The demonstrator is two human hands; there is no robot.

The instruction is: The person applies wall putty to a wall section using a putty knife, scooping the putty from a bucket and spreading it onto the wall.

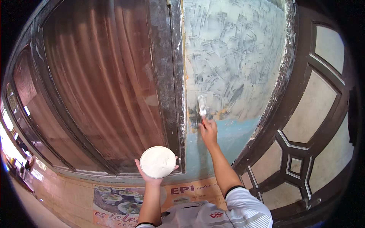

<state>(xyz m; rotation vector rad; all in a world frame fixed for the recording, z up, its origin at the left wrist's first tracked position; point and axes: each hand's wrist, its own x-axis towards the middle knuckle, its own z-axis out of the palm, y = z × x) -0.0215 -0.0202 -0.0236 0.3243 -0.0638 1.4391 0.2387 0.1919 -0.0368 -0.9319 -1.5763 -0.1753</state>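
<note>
My left hand (151, 173) holds a round container (157, 162) of smooth white paste from underneath, low in front of a dark-framed glass door. My right hand (208, 132) grips a small flat tool (202, 104), its blade coated white, on or very near the wall (235, 57); whether it touches is unclear. The wall's upper part is smeared with patchy white over dark marks. Its lower part (228, 140) is pale blue, with a rough orange and dark patch (220, 113) where they meet.
The glass door (95, 87) with brown curtain behind it spans the left. A dark door (289, 152) with pale panels bends along the right. A printed orange banner (108, 199) lies on the tiled floor (66, 193) below. Bright openings and dim objects show at far left.
</note>
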